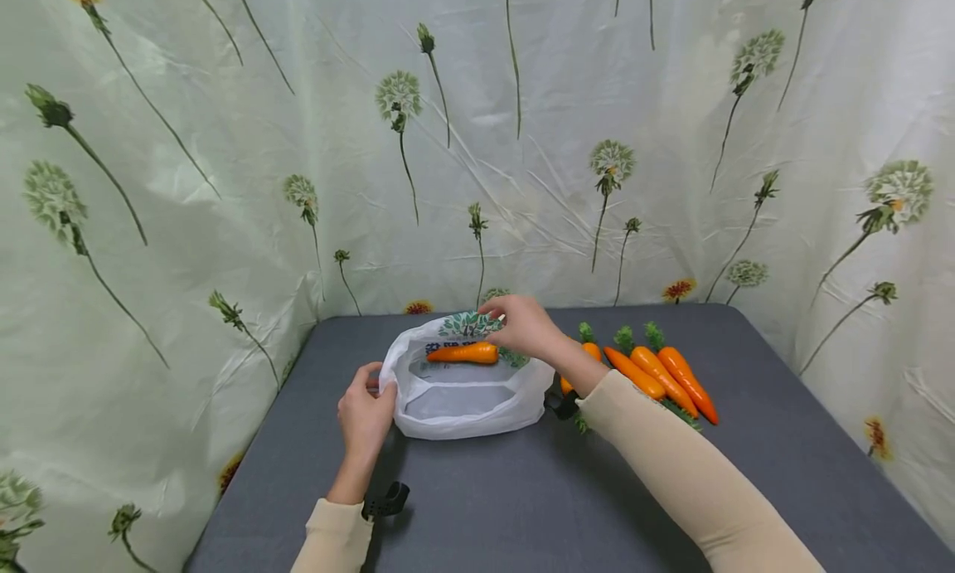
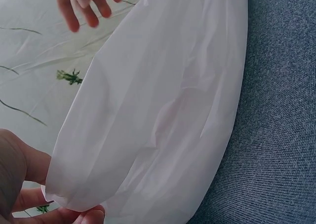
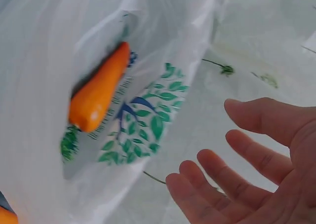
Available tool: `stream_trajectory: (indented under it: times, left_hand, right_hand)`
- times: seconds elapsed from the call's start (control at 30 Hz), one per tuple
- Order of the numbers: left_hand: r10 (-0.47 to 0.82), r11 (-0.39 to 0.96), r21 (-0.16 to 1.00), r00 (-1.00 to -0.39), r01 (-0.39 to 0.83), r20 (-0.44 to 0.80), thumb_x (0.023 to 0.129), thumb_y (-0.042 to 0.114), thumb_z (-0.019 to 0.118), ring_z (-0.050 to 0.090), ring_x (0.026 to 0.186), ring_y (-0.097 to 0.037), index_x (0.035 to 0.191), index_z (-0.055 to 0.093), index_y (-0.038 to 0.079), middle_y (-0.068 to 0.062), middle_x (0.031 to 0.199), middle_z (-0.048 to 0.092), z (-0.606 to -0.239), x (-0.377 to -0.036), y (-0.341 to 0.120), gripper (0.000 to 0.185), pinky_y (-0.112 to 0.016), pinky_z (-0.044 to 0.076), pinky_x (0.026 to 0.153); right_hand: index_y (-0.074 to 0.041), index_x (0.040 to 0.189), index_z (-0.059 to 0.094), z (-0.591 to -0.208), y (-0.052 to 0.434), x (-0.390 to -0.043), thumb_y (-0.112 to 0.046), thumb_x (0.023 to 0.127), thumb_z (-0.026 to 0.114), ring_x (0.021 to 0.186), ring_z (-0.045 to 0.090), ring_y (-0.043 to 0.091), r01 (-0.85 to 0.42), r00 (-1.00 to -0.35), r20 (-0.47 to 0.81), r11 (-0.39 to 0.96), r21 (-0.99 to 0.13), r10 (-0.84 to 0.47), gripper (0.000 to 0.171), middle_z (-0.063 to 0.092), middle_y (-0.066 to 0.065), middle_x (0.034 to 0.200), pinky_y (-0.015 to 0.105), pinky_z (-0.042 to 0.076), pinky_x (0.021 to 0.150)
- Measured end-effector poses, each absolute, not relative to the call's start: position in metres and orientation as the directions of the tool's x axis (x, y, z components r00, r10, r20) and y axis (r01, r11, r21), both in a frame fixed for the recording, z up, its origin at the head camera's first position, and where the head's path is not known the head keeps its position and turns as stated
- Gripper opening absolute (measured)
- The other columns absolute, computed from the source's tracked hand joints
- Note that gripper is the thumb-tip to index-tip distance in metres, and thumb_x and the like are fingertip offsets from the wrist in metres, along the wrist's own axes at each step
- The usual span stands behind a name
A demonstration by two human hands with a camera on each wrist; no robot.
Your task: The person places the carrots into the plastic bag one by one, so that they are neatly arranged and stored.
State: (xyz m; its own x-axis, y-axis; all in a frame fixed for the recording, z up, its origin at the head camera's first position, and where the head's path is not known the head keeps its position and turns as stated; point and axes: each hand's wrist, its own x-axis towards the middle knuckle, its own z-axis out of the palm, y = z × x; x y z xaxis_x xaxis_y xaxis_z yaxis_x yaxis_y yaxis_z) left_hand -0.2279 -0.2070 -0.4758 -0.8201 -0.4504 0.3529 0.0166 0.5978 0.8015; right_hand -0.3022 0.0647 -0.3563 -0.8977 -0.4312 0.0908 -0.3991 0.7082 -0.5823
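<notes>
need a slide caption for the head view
Left hand holds the white bag open, one carrot inside, right hand at its far edge.

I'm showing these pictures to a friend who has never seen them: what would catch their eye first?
Probably the orange carrot lying inside the open white bag at the table's middle, the left hand gripping its rim and the right hand open above it. Next, the row of carrots on the grey table to its right.

Head view: from above and behind, facing forward and down over the grey cloth-covered surface (image 1: 477,507), moderately far. Left wrist view: pressed close against the white plastic bag (image 2: 163,110). Right wrist view: equally close, facing the same bag's leaf-printed far side.
</notes>
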Motion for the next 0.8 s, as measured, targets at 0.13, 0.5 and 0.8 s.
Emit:
stream_trajectory:
  times: [0.13,0.5,0.8]
  left_hand:
    - [-0.445,0.595,0.803,-0.819,0.031,0.361,0.087,0.014,0.071,0.065,0.081,-0.029,0.122,0.068,0.01,-0.013,0.093,0.071,-0.476,-0.229,-0.208,0.035,-0.044,0.047,0.069]
    - [-0.435,0.587,0.809,-0.827,0.039,0.356,0.087,0.018,0.072,0.066,0.083,-0.029,0.122,0.068,0.012,-0.014,0.096,0.072,-0.473,-0.233,-0.209,0.036,-0.045,0.048,0.072]
    - [-0.452,0.584,0.811,-0.818,0.032,0.357,0.091,0.015,0.068,0.066,0.082,-0.03,0.122,0.068,0.01,-0.015,0.095,0.071,-0.478,-0.233,-0.21,0.031,-0.046,0.048,0.071]
  right_hand:
    - [-0.019,0.13,0.067,-0.345,0.072,-0.292,-0.019,0.089,0.077,0.11,0.061,0.027,-0.404,-0.902,0.128,0.7,-0.59,-0.412,0.042,0.065,0.006,0.125,0.042,0.054,0.087]
    - [-0.019,0.138,0.061,-0.341,0.1,-0.281,-0.021,0.089,0.078,0.11,0.062,0.026,-0.365,-0.926,0.174,0.672,-0.645,-0.336,0.051,0.063,0.007,0.13,0.044,0.054,0.089]
    - [-0.018,0.137,0.061,-0.363,0.13,-0.274,-0.018,0.089,0.078,0.116,0.06,0.034,-0.282,-0.956,0.153,0.648,-0.708,-0.248,0.051,0.062,0.011,0.131,0.049,0.053,0.091]
